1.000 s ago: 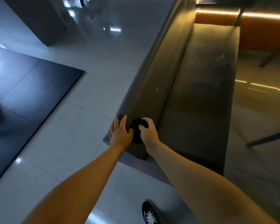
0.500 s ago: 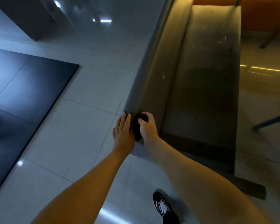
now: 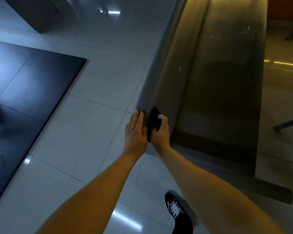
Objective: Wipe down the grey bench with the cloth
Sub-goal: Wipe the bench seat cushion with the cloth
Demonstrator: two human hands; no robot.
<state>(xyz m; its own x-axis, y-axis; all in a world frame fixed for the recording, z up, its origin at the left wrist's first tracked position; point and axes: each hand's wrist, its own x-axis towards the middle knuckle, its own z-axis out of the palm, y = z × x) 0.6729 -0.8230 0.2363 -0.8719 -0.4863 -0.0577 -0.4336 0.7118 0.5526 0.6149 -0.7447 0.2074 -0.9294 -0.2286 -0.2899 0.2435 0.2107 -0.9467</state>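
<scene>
The long grey bench [image 3: 216, 78] runs from the middle of the view to the top right, with a raised backrest along its left side. At the backrest's near corner my right hand [image 3: 161, 132] grips a dark cloth [image 3: 153, 121] and holds it against the end of the backrest. My left hand [image 3: 135, 130] lies flat with straight fingers on the outer left face of that corner, right beside the cloth.
Pale glossy floor tiles [image 3: 85, 125] spread to the left, with a dark blue floor panel [image 3: 27, 88] beyond. My black shoe [image 3: 178, 211] stands near the bench end. A dark table leg [image 3: 287, 123] crosses the right edge.
The view has shifted closer and over the bench end. My right hand has turned the cloth down the corner of the backrest, and my left hand has straightened alongside it.
</scene>
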